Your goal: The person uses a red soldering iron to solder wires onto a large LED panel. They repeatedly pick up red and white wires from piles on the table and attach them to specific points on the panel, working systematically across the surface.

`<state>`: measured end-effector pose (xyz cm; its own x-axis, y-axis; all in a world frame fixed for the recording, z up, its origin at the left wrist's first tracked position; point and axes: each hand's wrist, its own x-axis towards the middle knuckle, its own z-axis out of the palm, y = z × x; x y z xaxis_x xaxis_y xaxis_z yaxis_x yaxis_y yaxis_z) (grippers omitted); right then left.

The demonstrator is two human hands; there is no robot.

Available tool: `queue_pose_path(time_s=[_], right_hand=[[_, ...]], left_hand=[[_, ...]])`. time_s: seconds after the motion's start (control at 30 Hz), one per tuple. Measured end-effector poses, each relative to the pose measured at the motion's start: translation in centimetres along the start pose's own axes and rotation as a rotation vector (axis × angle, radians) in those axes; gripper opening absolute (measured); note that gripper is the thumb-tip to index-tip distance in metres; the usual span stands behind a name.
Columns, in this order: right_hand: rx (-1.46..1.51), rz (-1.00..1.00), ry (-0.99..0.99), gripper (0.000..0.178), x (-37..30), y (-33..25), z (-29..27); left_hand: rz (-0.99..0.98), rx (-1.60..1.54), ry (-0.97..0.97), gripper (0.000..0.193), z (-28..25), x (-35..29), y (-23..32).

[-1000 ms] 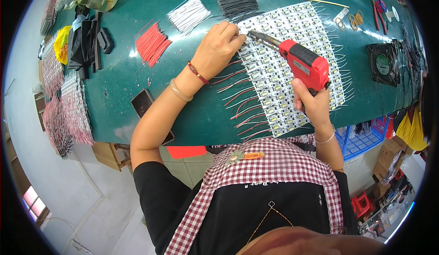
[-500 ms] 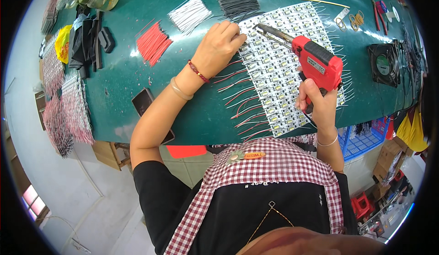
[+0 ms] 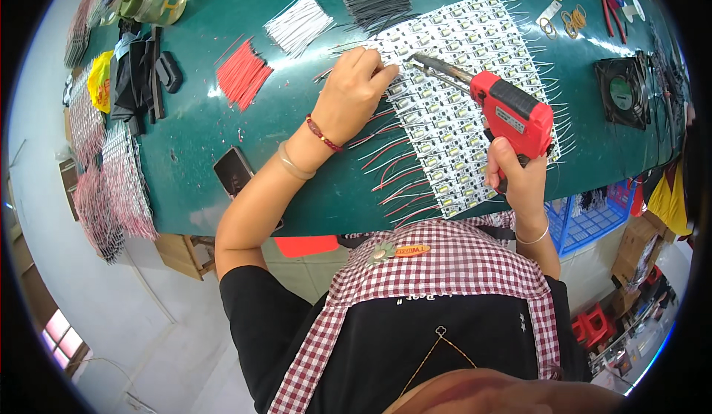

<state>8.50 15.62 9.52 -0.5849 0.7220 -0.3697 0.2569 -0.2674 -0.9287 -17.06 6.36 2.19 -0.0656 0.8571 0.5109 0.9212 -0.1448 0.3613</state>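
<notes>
A sheet of white LED circuit boards (image 3: 463, 80) lies on the green table, with red and white wires (image 3: 397, 168) sticking out along its left side. My right hand (image 3: 521, 173) is closed around the handle of a red and black soldering gun (image 3: 517, 116). The gun's thin tip points left and rests at or just above the sheet's upper left part. Close to that tip, my left hand (image 3: 351, 91) is pinched at the sheet's left edge. Its fingers hide whatever is between them.
Bundles of red wires (image 3: 243, 76), white wires (image 3: 299, 26) and black wires (image 3: 377, 4) lie beyond my left hand. A phone (image 3: 233, 171) is beside my left forearm. A black fan (image 3: 623, 93), rubber bands (image 3: 573, 22) and red-handled pliers (image 3: 612, 15) lie at right.
My left hand and the soldering gun's tip have come a little nearer to me along the sheet's left edge. The whole view has shifted slightly.
</notes>
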Motion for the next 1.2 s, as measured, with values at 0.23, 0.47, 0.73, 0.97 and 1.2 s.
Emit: queue_pose_path(time_s=[0.23, 0.47, 0.73, 0.97, 1.2], right_hand=[[0.010, 0.008, 0.022, 0.018, 0.1, 0.6, 0.3], [-0.103, 0.044, 0.004, 0.018, 0.0, 0.5, 0.4], [-0.053, 0.003, 0.037, 0.017, -0.5, 0.1, 0.5], [0.041, 0.004, 0.011, 0.018, -0.4, 0.8, -0.1], [0.039, -0.007, -0.018, 0.020, -0.1, 1.2, -0.1]], left_hand=[[-0.044, -0.013, -0.010, 0.022, 0.3, 0.1, 0.1], [-0.038, -0.001, -0.041, 0.025, 0.2, 0.4, 0.4], [-0.031, 0.047, -0.098, 0.025, -0.1, 0.4, 0.6], [0.006, 0.063, -0.102, 0.022, -0.3, 0.5, 0.6], [-0.062, -0.023, -0.036, 0.022, 0.5, -0.3, 0.5]])
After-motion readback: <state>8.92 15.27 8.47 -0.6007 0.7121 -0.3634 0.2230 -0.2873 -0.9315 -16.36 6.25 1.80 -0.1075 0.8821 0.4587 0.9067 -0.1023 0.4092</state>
